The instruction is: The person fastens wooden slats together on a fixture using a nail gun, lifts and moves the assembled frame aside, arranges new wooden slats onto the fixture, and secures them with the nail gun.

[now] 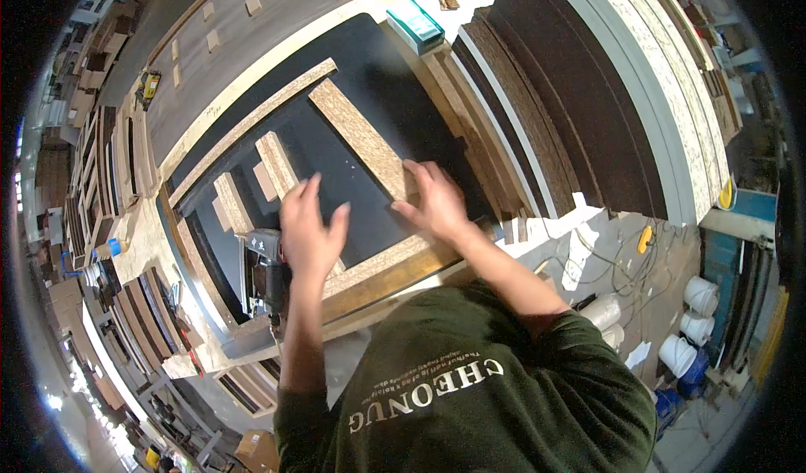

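Both hands lie flat on a smooth matte black rectangular panel (pixel 361 104) framed with rough, speckled tan chipboard strips. The left hand (pixel 309 231) rests palm down with fingers spread apart and straight, its fingertips reaching toward twelve o'clock onto the bare black surface; it grips nothing. The right hand (pixel 435 200), at three o'clock of the left, also has its fingers splayed, pressed on the near end of a long flat chipboard strip (pixel 361 137) that runs diagonally away toward eleven o'clock. Two shorter chipboard blocks (pixel 275 164) lie at ten o'clock of the left hand. A grey metal nail gun (pixel 267 276) sits just at seven o'clock of the left hand. A teal rectangular box (pixel 415 25) lies at the panel's far corner, at twelve o'clock.
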The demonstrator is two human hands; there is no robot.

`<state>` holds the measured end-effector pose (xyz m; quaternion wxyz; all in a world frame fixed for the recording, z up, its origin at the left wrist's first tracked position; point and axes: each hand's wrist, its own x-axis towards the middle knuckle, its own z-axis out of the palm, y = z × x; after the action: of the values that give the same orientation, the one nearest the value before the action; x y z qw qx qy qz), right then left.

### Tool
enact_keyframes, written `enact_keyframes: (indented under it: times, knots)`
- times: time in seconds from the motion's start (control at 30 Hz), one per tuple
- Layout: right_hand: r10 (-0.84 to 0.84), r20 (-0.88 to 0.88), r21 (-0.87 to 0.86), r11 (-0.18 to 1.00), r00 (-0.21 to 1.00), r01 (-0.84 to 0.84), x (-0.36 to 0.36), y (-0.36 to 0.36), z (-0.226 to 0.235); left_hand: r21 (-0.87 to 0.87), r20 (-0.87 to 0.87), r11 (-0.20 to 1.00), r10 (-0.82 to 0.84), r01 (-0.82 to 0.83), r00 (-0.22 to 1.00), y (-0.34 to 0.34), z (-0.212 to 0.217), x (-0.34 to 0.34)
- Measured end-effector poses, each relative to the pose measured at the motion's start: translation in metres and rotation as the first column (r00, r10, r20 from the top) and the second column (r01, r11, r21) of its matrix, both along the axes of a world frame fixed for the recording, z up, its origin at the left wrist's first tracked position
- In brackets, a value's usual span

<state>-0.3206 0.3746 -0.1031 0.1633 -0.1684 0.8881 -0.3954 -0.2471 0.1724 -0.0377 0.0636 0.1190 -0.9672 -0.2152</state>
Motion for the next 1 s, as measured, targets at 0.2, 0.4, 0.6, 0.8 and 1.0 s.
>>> enact_keyframes:
  times: [0.2, 0.4, 0.6, 0.8, 1.0]
  knots:
    - [0.204, -0.072, -0.169, 0.962, 0.976, -0.214, 0.025, 0.034, -0.014, 0.155, 0.124, 0.952, 0.246, -0.264, 0.961, 0.052, -0.091, -0.066]
    - [0.207, -0.3, -0.045, 0.972, 0.931, -0.23, 0.046, 0.068, -0.02, 0.075, 0.01, 0.981, 0.177, -0.177, 0.984, 0.062, -0.108, -0.059]
    - [0.233, -0.346, -0.01, 0.968, 0.909, -0.252, 0.044, 0.065, -0.017, 0.053, 0.0, 0.983, 0.174, -0.173, 0.985, 0.062, -0.105, -0.057]
    - [0.227, -0.322, -0.02, 0.969, 0.919, -0.247, 0.046, 0.063, -0.019, 0.06, -0.031, 0.985, 0.164, -0.162, 0.986, 0.066, -0.104, -0.052]
    - [0.201, -0.309, -0.071, 0.97, 0.93, -0.233, 0.041, 0.061, -0.012, 0.07, -0.028, 0.98, 0.189, -0.186, 0.982, 0.066, -0.106, -0.053]
